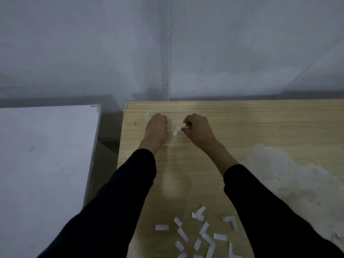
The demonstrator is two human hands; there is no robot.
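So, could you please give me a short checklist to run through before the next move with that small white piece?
1. Right hand pinches the small white piece: ok.
2. Left hand gripping anything: cannot tell; it lies over the clear sheet.
3. Clear sheet flat on the table: cannot tell, its outline is faint.
4. Loose white strips apart from both hands: ok.
5. Clear plastic pile off the sheet: ok.

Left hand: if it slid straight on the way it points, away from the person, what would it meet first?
For the left hand, the way looks free over the table up to the wall; depth is unclear.
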